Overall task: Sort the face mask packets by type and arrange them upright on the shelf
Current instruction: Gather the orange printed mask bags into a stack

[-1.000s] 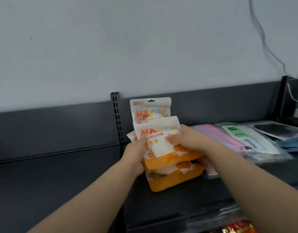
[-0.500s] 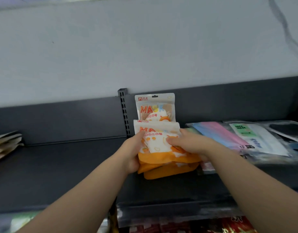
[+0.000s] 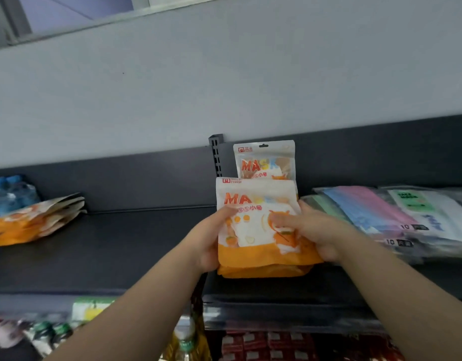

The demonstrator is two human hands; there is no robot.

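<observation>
Dark shelf (image 3: pixel 120 251), pale wall (image 3: pixel 224 87) behind: orange mask packets (image 3: pixel 256 230) held near upright at centre.
Left hand (image 3: pixel 209 241) and right hand (image 3: pixel 321 233) clasp them with curled fingers; single packet (image 3: pixel 265 160) stands behind, pastel packets (image 3: pixel 376 212) lie flat just right, orange pile (image 3: pixel 34 220) well left.

The front mask packet (image 3: pixel 256 230) is white up top with a solid orange band along the bottom, plus red-orange lettering, little orange dots and an orange cartoon critter. The upright packet (image 3: pixel 265 160) behind it is the same white, with red-orange letters going yellowish then bluish. Left of it there's a floppy pile (image 3: pixel 34 220) in orange and white. To its right are pastel packs (image 3: pixel 368 209) in green, blue and pink, then a white pack (image 3: pixel 428 212) with a green label. The shelf (image 3: pixel 120 243) is dark charcoal and the wall (image 3: pixel 224 87) pale grey. Below it are red boxes (image 3: pixel 263 345).
</observation>
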